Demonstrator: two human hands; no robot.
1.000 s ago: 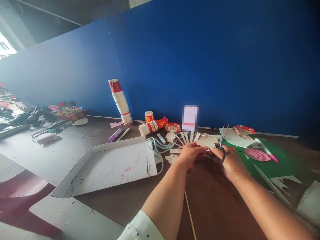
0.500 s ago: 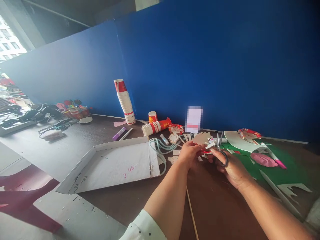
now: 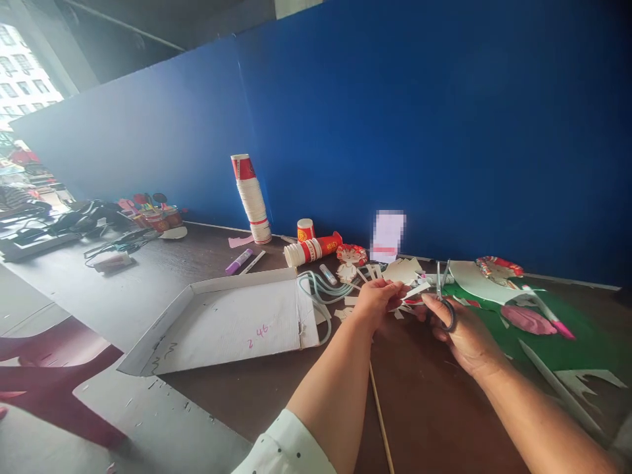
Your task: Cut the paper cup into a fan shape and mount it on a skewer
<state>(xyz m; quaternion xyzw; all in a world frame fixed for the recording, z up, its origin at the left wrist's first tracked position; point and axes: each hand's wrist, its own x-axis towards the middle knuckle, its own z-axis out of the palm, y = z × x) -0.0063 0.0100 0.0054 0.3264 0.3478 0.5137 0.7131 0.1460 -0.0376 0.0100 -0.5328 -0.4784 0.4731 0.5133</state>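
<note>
Near the middle of the table, my left hand (image 3: 378,303) pinches a small strip of white paper (image 3: 417,289). My right hand (image 3: 459,332) has its fingers through the handles of a pair of scissors (image 3: 443,289), whose blades point up and away from me, slightly parted. The two hands are close together, with the strip between them. Pale paper scraps (image 3: 345,313) lie around my left hand, and a cut-out paper figure with a red and white top (image 3: 351,260) rests behind it. What my curled fingers hide I cannot make out.
A shallow white cardboard tray (image 3: 227,329) stands left, beside a coiled pale cable (image 3: 320,289). Behind are a tall stack of paper cups (image 3: 251,201) and fallen cups (image 3: 313,249). Right lie green paper (image 3: 494,322) and a pink-tipped marker (image 3: 548,313). A thin stick (image 3: 379,415) lies in front.
The view has shifted slightly, so things sit a little further right. Both hands keep their hold, and the paper strip now shows slightly more tilted between them.
</note>
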